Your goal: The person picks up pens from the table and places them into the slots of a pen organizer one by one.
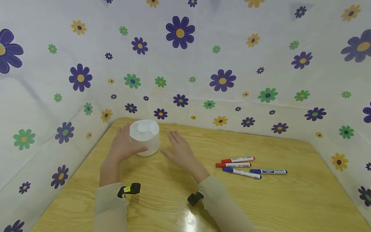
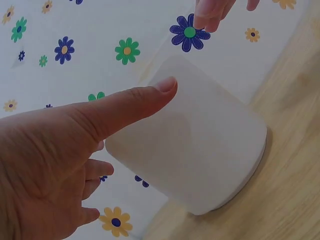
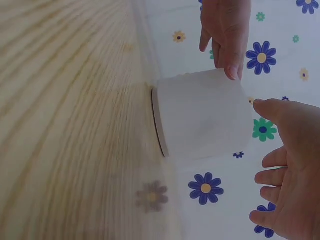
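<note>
Head view high, facing down over table (image 1: 179, 199); wrist views close, opposite sides (all share white cup (image 1: 144, 138)).

The table (image 1: 290, 199) is showing light wood grain under a glossy coat, with lamp glare shining near the sleeves (image 1: 223, 206), which are looking like soft, matt beige cloth. The white cup (image 1: 145, 137) at the far left is looking like smooth, matt, slightly frosted plastic, with a thin base rim. The four markers (image 1: 249, 166) on the right are showing smooth plastic barrels with coloured caps. The flowered sheet (image 1: 203, 64) around the table is hanging like thin printed cloth or plastic, faintly creased, with a dull sheen.
</note>
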The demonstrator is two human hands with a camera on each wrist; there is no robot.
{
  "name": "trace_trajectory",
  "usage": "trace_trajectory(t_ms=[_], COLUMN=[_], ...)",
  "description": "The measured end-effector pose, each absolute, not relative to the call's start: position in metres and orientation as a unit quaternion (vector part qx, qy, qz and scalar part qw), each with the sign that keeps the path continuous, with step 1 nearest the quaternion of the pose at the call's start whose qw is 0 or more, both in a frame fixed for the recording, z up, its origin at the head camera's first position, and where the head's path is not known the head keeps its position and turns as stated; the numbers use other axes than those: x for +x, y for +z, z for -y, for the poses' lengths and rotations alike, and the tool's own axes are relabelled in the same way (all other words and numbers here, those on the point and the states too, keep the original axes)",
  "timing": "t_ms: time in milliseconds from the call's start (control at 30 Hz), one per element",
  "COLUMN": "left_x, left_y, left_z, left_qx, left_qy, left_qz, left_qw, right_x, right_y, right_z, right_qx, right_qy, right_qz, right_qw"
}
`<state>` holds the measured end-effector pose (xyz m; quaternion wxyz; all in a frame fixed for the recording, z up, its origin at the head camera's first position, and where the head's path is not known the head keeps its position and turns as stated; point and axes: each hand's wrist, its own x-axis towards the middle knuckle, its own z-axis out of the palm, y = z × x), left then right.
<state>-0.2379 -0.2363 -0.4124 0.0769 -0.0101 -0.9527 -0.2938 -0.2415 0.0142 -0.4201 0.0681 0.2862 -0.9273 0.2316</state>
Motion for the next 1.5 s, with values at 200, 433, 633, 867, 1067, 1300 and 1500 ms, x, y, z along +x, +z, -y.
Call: trace_trajectory(t_ms=[200, 433, 633, 867, 1067, 1300, 1500], left_x=[-0.238, -0.24, -0.235, -0.221, -0.213, -0.216, -0.219], left_y=[-0.421, -0.425, -0.426, -0.424, -0.421, -0.421, -0.421], left_z=[0.244, 0.246, 0.244, 0.239, 0.237, 0.237, 0.234], left_qx=[-0.033, -0.039, -0.02, 0.004, 0.015, 0.012, 0.006], left_qy=[-0.328, -0.355, -0.379, -0.387, -0.386, -0.358, -0.34], left_qz=[0.941, 0.932, 0.924, 0.921, 0.921, 0.932, 0.938], left_qw=[0.077, 0.064, 0.045, 0.041, 0.041, 0.054, 0.068], right_x=[-0.259, -0.269, -0.267, -0.257, -0.254, -0.26, -0.261], right_y=[-0.425, -0.428, -0.427, -0.426, -0.427, -0.427, -0.426], right_z=[0.004, 0.018, 0.022, 0.022, 0.023, 0.027, 0.023], right_qx=[0.266, 0.257, 0.268, 0.275, 0.272, 0.27, 0.262], right_qy=[0.238, 0.269, 0.292, 0.313, 0.338, 0.35, 0.356], right_qz=[0.932, 0.928, 0.918, 0.908, 0.9, 0.895, 0.895], right_qw=[0.051, 0.03, 0.024, 0.024, 0.034, 0.058, 0.063])
